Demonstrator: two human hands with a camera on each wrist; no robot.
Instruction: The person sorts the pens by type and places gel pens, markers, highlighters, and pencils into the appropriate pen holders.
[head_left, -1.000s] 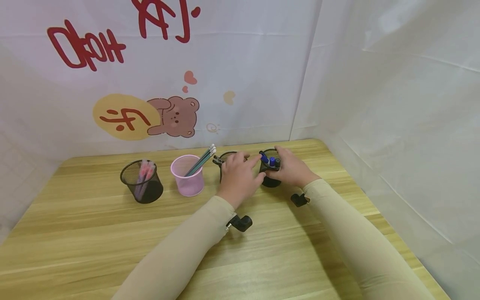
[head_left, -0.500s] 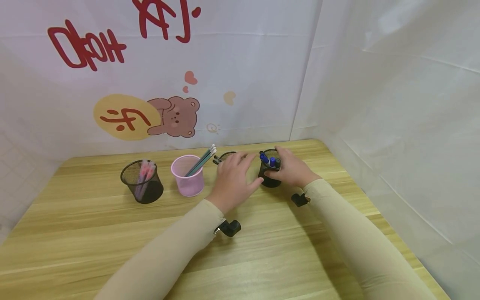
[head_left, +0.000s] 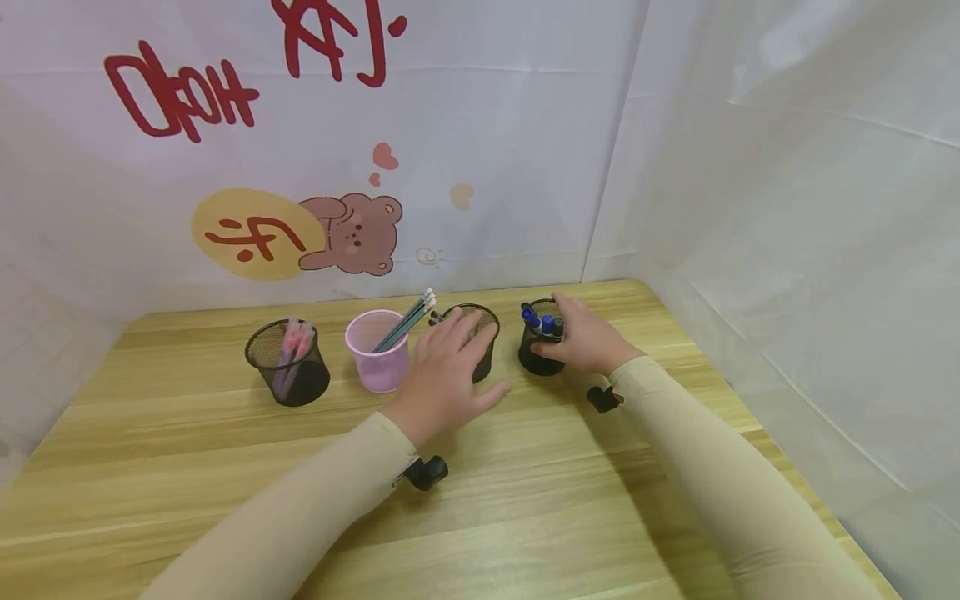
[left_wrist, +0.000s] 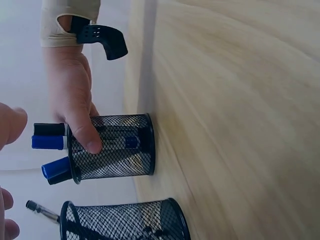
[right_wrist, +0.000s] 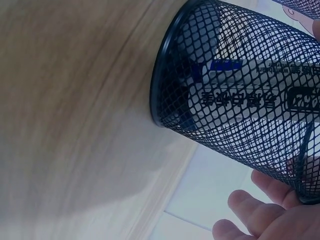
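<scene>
My right hand point(head_left: 588, 342) holds a black mesh pen cup point(head_left: 534, 360), thumb on its near side; the left wrist view shows that thumb over the mesh by the rim. Blue- and black-capped whiteboard markers point(head_left: 547, 324) stand in this cup, and its base is on the table. My left hand point(head_left: 447, 379), fingers spread and holding nothing, hovers before another black mesh pen cup point(head_left: 487, 357) and hides part of it. Inside that cup, the left wrist view shows a pen point(left_wrist: 43, 211) leaning out over the rim.
Left of the hands stands a pink mesh pen cup point(head_left: 381, 375) with several green pencils point(head_left: 405, 323). Farther left is a black mesh cup point(head_left: 303, 385) with pink-topped pens point(head_left: 294, 346). White cloth walls point(head_left: 517, 167) rise behind and right of the wooden table point(head_left: 510, 508).
My left hand has moved left and toward me, away from the marker cup, uncovering more of the cup behind it. My right hand keeps its hold on the marker cup.
</scene>
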